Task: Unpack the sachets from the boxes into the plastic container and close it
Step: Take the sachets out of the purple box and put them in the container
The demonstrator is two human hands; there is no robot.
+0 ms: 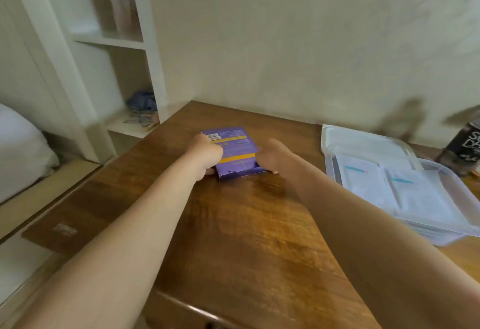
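A flat purple box (235, 150) with yellow bands lies on the wooden table (246, 224), toward its far left part. My left hand (205, 152) grips the box's left side and my right hand (274, 157) grips its right side near the front corner. To the right stands a clear plastic container (452, 214) holding white sachets (405, 191) with teal marks. Its clear lid (363, 139) lies behind it, off the container.
A dark printed cup (465, 144) stands at the table's far right by the wall. White shelving (117, 42) stands left of the table, and a white pillow (18, 152) lies at the far left. A drawer handle (207, 324) shows at the table's front edge.
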